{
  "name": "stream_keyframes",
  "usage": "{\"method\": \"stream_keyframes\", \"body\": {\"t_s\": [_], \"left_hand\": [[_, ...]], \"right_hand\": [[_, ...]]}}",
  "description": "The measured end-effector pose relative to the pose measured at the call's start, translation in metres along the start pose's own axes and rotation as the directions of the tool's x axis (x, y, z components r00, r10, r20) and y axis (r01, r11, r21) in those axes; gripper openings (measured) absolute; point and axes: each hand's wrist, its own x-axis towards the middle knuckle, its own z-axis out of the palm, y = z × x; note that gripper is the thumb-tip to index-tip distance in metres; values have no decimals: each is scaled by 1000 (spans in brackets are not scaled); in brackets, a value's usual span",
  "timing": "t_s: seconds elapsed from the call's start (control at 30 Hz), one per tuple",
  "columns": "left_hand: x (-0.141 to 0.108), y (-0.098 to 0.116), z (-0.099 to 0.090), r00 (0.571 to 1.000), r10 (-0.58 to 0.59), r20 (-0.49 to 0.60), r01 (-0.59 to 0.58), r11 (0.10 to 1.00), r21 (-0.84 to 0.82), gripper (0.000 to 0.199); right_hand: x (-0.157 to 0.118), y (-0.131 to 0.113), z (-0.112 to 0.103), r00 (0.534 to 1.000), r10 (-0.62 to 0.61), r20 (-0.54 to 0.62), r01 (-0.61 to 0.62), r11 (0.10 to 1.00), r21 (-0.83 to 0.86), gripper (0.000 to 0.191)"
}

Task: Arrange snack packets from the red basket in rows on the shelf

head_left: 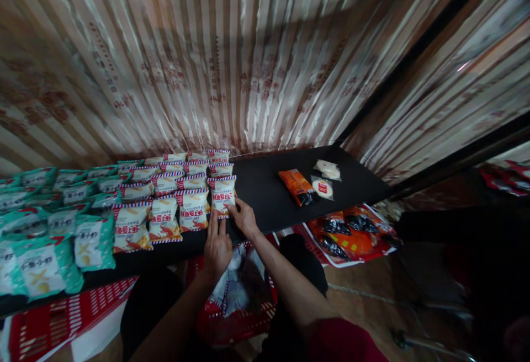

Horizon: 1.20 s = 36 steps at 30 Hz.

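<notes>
Both my hands are at the front bag of the rightmost column of white-and-orange snack bags. My left hand rests its outstretched fingertips on the lower edge of that snack bag. At the bag's lower right corner, my right hand has its thumb and fingers against the side, pinching it. More white-and-orange bags stand in rows just left of it. Farther left are rows of teal-and-white bags. All of them rest on a long black shelf.
An orange-and-black packet and two flat clear packets lie on the shelf's right part. Below are a red basket holding bags, another red basket, and orange packets. Striped sheeting hangs behind.
</notes>
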Motion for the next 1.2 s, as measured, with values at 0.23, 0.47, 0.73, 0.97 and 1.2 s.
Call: {"method": "stream_keyframes", "body": {"t_s": [0.23, 0.47, 0.73, 0.97, 1.2], "left_hand": [[-2, -4, 2, 1000, 22, -5, -22, 999, -26, 52], [-2, -7, 2, 998, 59, -2, -59, 998, -23, 54], [-5, -10, 6, 998, 66, -2, -66, 998, -2, 53], [-3, -10, 7, 997, 82, -10, -82, 996, -16, 64], [0, -11, 10, 999, 42, -24, -43, 999, -34, 64]], "right_hand": [[-5, 3, 8, 980, -121, -160, 107, 990, -90, 50], [-3, 7, 8, 971, -168, -173, 149, 982, -117, 47], [0, 11, 11, 969, -180, -168, 151, 973, -176, 47], [-4, 11, 16, 966, -196, -168, 168, 972, -167, 49], [-3, 12, 18, 967, -206, -148, 178, 966, -185, 49]]}}
